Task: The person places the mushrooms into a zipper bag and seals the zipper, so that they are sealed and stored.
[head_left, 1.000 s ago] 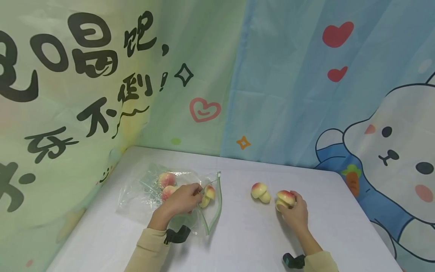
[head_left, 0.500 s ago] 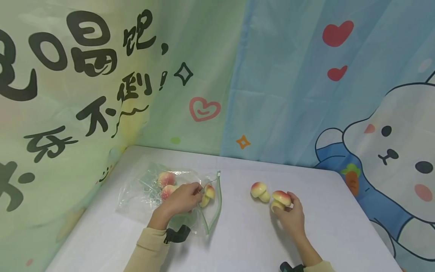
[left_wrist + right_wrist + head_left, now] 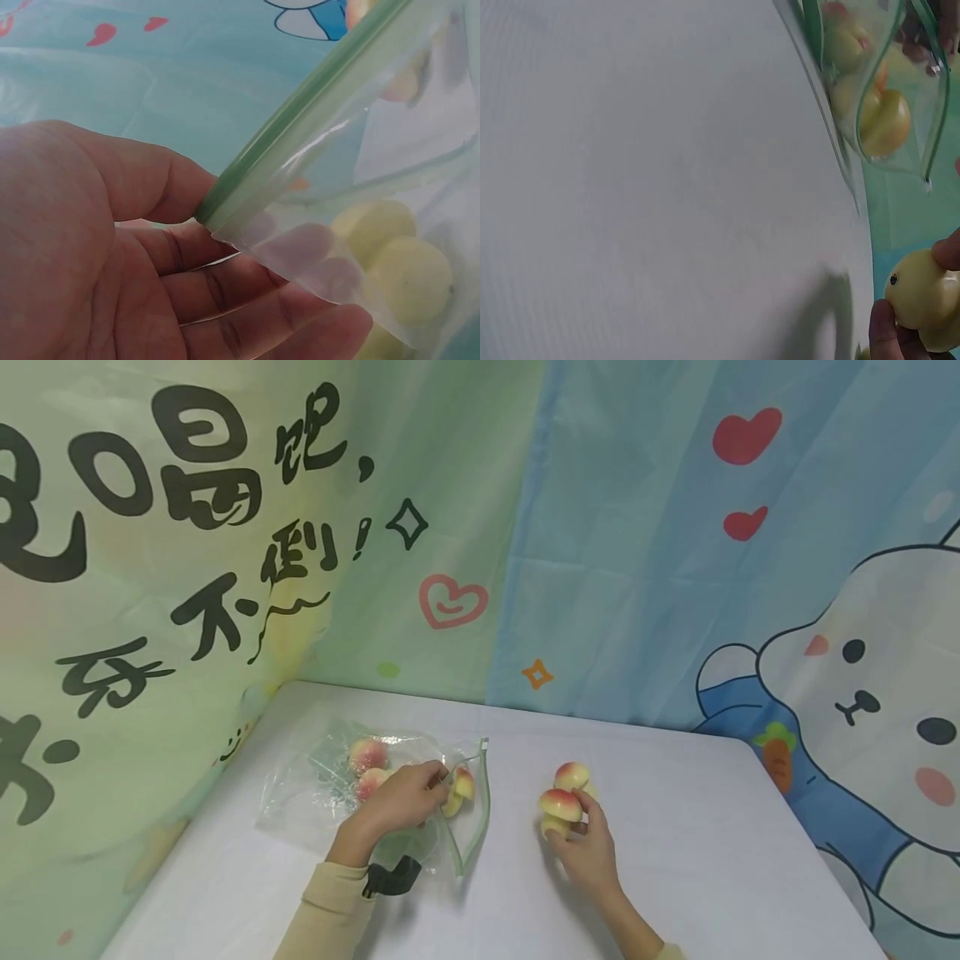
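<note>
My left hand [image 3: 405,797] pinches the rim of a clear zip bag [image 3: 292,802] between thumb and finger; the left wrist view shows its green zip strip [image 3: 289,120] up close. The bag lies on its side, mouth gaping to the right. Inside are a toy mushroom [image 3: 463,785] near the mouth and red-and-yellow rounded pieces [image 3: 367,756] deeper in. My right hand [image 3: 592,852] holds another toy mushroom [image 3: 560,805], red-topped with a pale yellow stem, right of the bag mouth. The right wrist view shows this mushroom's underside [image 3: 922,289] between fingers and thumb.
Just behind the held mushroom, one more toy mushroom [image 3: 572,774] lies on the white table [image 3: 720,852], partly hidden. A printed cloth backdrop [image 3: 622,568] rises along the table's back and left edges. A black wrist strap [image 3: 393,877] is on the left wrist.
My right hand has carried its mushroom leftward, past the front of the mushroom lying on the table and closer to the bag. My left hand and the bag have stayed in place.
</note>
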Demonstrator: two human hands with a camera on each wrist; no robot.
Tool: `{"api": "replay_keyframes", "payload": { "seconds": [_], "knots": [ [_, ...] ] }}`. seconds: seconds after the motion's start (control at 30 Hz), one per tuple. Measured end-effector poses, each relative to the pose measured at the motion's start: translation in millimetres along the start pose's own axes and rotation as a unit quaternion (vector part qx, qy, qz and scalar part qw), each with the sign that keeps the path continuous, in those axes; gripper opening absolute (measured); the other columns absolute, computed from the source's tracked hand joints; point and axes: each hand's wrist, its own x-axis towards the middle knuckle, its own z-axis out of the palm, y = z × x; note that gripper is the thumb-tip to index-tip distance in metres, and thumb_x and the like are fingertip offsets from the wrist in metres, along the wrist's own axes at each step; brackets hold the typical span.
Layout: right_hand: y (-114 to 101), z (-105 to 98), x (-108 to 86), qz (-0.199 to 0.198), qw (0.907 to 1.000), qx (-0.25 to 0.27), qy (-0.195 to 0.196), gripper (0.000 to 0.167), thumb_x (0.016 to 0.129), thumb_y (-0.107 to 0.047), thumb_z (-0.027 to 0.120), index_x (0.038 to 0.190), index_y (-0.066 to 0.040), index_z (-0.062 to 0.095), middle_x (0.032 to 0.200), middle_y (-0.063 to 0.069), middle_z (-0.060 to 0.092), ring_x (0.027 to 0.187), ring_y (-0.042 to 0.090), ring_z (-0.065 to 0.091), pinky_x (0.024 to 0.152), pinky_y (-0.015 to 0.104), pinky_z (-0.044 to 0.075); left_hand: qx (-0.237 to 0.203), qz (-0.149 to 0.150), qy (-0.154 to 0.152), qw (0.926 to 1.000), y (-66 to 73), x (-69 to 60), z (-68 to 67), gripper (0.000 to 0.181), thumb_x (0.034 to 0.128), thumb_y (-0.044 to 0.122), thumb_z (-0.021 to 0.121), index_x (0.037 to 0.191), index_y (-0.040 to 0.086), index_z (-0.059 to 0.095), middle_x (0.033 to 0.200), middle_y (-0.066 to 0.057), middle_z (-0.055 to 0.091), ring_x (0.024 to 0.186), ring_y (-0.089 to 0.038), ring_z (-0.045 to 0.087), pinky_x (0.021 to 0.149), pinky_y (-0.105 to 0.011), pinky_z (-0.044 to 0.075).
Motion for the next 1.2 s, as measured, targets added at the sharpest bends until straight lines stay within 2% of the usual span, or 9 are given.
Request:
{"api": "replay_keyframes", "payload": {
  "seconds": [0.13, 0.3, 0.6, 0.8, 1.0, 1.2],
  "knots": [
    [-3, 13, -4.2, -0.009, 0.9995, 0.024, -0.018, 0.074, 0.081, 0.003, 0.071, 0.144, -0.001, 0.033, 0.139, 0.021, 0.042, 0.111, 0.041, 0.057, 0.073, 0.029, 0.057, -0.001, 0.007, 0.006, 1.0, 1.1, -0.2, 0.1, 0.014, 0.0935, 0.016, 0.052, 0.101, 0.007, 0.06, 0.072, 0.001, 0.055, 0.051, -0.012, 0.053, 0.05, -0.03, 0.045],
    [-9, 25, -7.3, -0.02, 0.9988, 0.04, -0.021, 0.074, 0.08, 0.004, 0.071, 0.142, 0.002, 0.032, 0.137, 0.025, 0.041, 0.11, 0.042, 0.058, 0.075, 0.028, 0.056, -0.002, 0.014, 0.011, 0.9998, 1.7, -0.6, 0.2, 0.013, 0.0931, 0.016, 0.051, 0.1, 0.008, 0.06, 0.071, 0.001, 0.055, 0.051, -0.011, 0.053, 0.05, -0.03, 0.046],
    [-22, 45, -5.0, -0.039, 0.9958, 0.066, -0.05, 0.067, 0.08, 0.004, 0.071, 0.138, -0.001, 0.038, 0.136, 0.021, 0.045, 0.107, 0.035, 0.061, 0.073, 0.022, 0.054, -0.002, 0.013, 0.006, 0.9999, 0.6, -0.9, 0.5, 0.015, 0.0951, 0.016, 0.052, 0.103, 0.007, 0.061, 0.076, 0.002, 0.057, 0.053, -0.01, 0.053, 0.05, -0.029, 0.047],
    [-29, 59, -2.7, -0.051, 0.9932, 0.076, -0.072, 0.067, 0.081, 0.005, 0.071, 0.138, -0.001, 0.038, 0.138, 0.022, 0.044, 0.106, 0.033, 0.061, 0.072, 0.023, 0.055, 0.004, 0.014, 0.006, 0.9999, 2.5, -2.5, -0.6, 0.015, 0.0961, 0.016, 0.052, 0.104, 0.007, 0.061, 0.079, 0.002, 0.057, 0.052, -0.01, 0.054, 0.051, -0.03, 0.048],
    [-33, 70, 0.3, -0.053, 0.9939, 0.061, -0.075, 0.066, 0.079, 0.004, 0.073, 0.137, -0.002, 0.042, 0.14, 0.019, 0.045, 0.1, 0.029, 0.062, 0.069, 0.023, 0.055, 0.01, 0.018, 0.007, 0.9998, 2.2, -2.3, -0.9, 0.015, 0.096, 0.016, 0.052, 0.105, 0.007, 0.061, 0.08, 0.001, 0.058, 0.053, -0.011, 0.054, 0.051, -0.03, 0.048],
    [-36, 78, 2.0, -0.049, 0.9946, 0.033, -0.085, 0.066, 0.078, 0.001, 0.076, 0.135, -0.004, 0.045, 0.135, 0.016, 0.05, 0.095, 0.027, 0.062, 0.067, 0.024, 0.055, 0.017, 0.021, 0.006, 0.9996, 1.6, -1.4, -0.7, 0.016, 0.0961, 0.017, 0.053, 0.107, 0.007, 0.061, 0.081, 0.001, 0.059, 0.054, -0.011, 0.055, 0.051, -0.03, 0.047]
  ]
}}
